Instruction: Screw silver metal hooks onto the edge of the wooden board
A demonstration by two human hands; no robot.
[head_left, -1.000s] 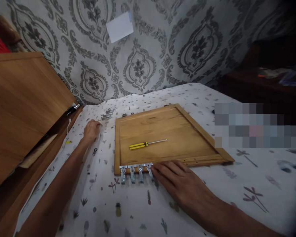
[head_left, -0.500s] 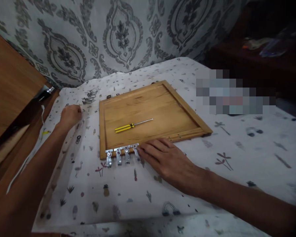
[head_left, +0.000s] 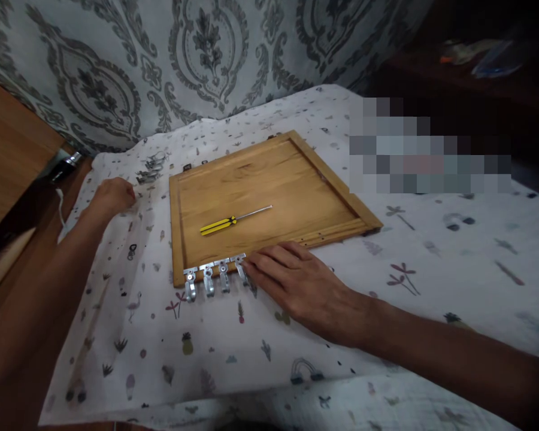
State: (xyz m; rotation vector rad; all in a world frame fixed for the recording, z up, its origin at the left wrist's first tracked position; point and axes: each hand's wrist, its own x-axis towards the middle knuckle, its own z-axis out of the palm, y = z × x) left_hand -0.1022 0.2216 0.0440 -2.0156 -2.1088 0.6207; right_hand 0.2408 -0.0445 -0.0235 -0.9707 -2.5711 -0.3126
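My right hand rests over the near edge of a framed wooden panel, fingers close together and bent at the tips. Its fingertips are against the rightmost of several silver metal hooks lined up along that edge; the thumb is hidden. Further left, beside the panel, my left hand is curled closed just above the cloth. Whatever it holds, if anything, is hidden. Close beyond it lies a small pile of metal hooks. A screwdriver with a yellow and black handle lies on the panel.
A white printed cloth covers the surface under the panel. Patterned grey fabric hangs behind. Wooden furniture stands at the left, with a white cord near it. A blurred-out patch hides something at the right.
The view has shifted slightly, so the panel and tools appear a little further left and higher. My left hand is slightly nearer the pile's level. My right hand stays at the same hook.
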